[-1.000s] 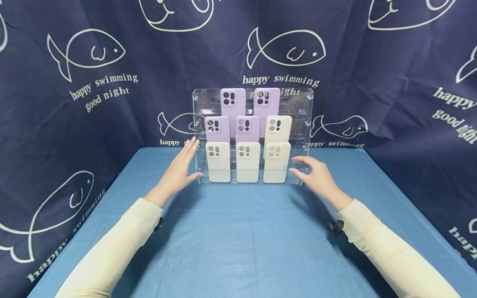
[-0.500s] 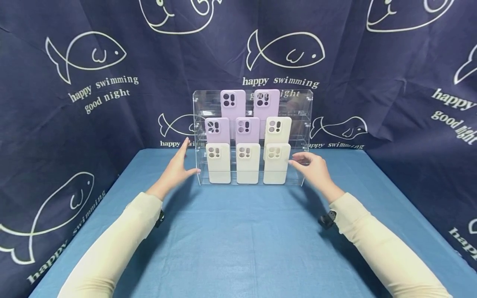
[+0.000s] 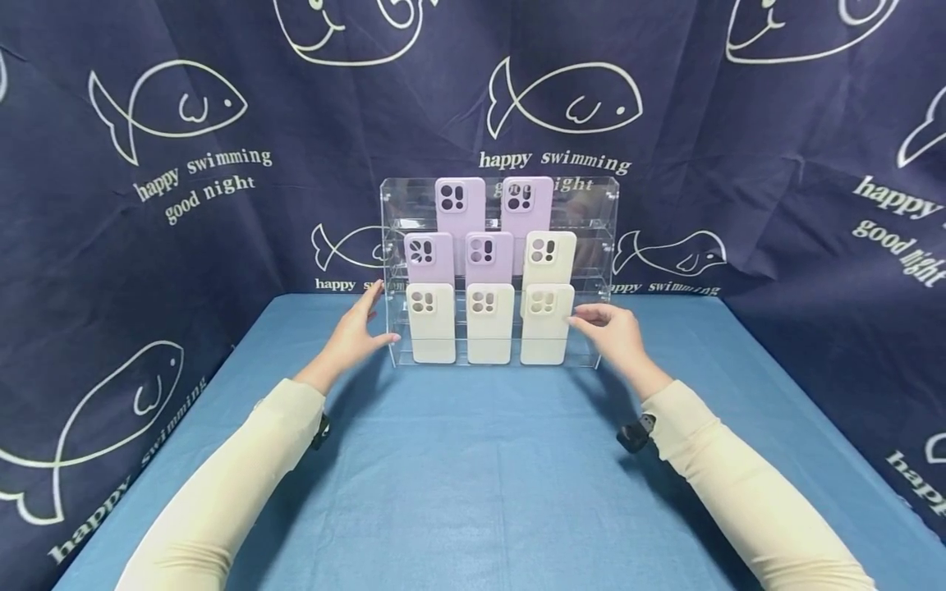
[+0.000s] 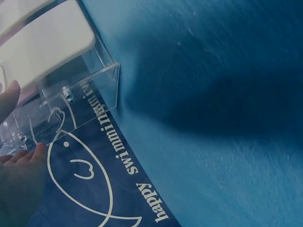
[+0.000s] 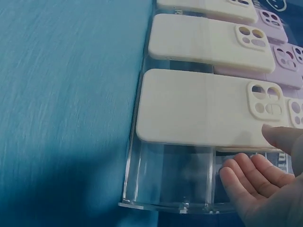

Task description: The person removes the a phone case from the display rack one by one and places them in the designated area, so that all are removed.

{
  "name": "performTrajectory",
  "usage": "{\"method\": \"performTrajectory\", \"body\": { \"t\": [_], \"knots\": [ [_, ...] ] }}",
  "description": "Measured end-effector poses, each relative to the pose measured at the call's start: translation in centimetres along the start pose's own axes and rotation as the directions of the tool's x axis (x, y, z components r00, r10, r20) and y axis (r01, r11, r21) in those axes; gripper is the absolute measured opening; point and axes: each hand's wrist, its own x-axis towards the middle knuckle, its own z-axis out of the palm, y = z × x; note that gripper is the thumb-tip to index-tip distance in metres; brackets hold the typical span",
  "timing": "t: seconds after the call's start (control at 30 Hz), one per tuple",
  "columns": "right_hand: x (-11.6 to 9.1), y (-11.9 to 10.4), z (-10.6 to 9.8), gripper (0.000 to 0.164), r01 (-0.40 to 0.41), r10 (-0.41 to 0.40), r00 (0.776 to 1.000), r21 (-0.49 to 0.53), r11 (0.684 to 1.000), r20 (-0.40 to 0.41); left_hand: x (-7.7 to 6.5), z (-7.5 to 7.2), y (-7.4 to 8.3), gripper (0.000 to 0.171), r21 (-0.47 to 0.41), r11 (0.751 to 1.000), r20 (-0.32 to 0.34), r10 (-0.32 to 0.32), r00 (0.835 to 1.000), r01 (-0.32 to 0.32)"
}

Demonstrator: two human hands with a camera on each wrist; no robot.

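A clear acrylic display stand (image 3: 610, 246) holds phone cases in tiers. Three white cases fill the front tier; the rightmost white phone case (image 3: 544, 336) is nearest my right hand (image 3: 613, 332). In the right wrist view, my right thumb (image 5: 277, 136) lies at that case's long edge, near the camera cutouts, while the loosely bent fingers (image 5: 244, 177) stay just outside the same edge. At the stand's left side, my left hand (image 3: 353, 332) is spread, thumb toward the front and fingers along the side panel. Nothing is in its grasp.
Behind the front tier stand two purple cases (image 3: 429, 254) and another white case (image 3: 550, 254). Two more purple cases (image 3: 460, 209) occupy the upper tier. A blue cloth (image 3: 473, 468) covers the table, and a dark fish-print curtain (image 3: 318, 123) hangs behind and beside it.
My right hand has moved slightly left, bringing its thumb to the front right white case, with thumb and fingers closer together. My left hand has shifted only slightly beside the stand.
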Motion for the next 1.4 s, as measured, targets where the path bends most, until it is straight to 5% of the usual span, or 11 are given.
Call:
{"method": "performTrajectory", "body": {
  "t": [0.17, 0.33, 0.5, 0.83, 1.03, 1.4],
  "knots": [
    [0.1, 0.0, 0.3, 0.039, -0.121, 0.119, 0.993, 0.105, 0.987, 0.023, 0.0, 0.3, -0.2, 0.095, -0.036, 0.999, -0.010, -0.033, 0.999, 0.033],
    [0.3, 0.1, 0.7, 0.044, -0.217, 0.201, 0.976, 0.267, 0.939, 0.088, 0.2, 0.6, -0.4, 0.086, -0.057, 0.997, -0.037, -0.050, 0.998, 0.048],
    [0.4, -0.1, 1.2, 0.046, -0.263, 0.236, 0.964, 0.297, 0.918, 0.124, 0.1, 1.0, -0.4, 0.078, -0.057, 0.992, -0.010, -0.109, 0.994, 0.109],
    [1.2, -0.3, 1.5, 0.039, -0.256, 0.229, 0.965, 0.285, 0.924, 0.125, 0.4, 1.1, -0.3, 0.063, -0.041, 0.979, -0.002, -0.201, 0.980, 0.201],
    [1.3, -0.1, 1.5, 0.040, -0.247, 0.212, 0.966, 0.286, 0.926, 0.147, 0.5, 1.2, -1.1, 0.056, -0.016, 0.980, -0.003, -0.197, 0.980, 0.196],
    [1.6, 0.2, 1.6, 0.038, -0.269, 0.228, 0.960, 0.297, 0.916, 0.165, 0.9, 1.1, -2.0, 0.059, -0.139, 0.961, 0.122, -0.223, 0.967, 0.239]
  ]
}}
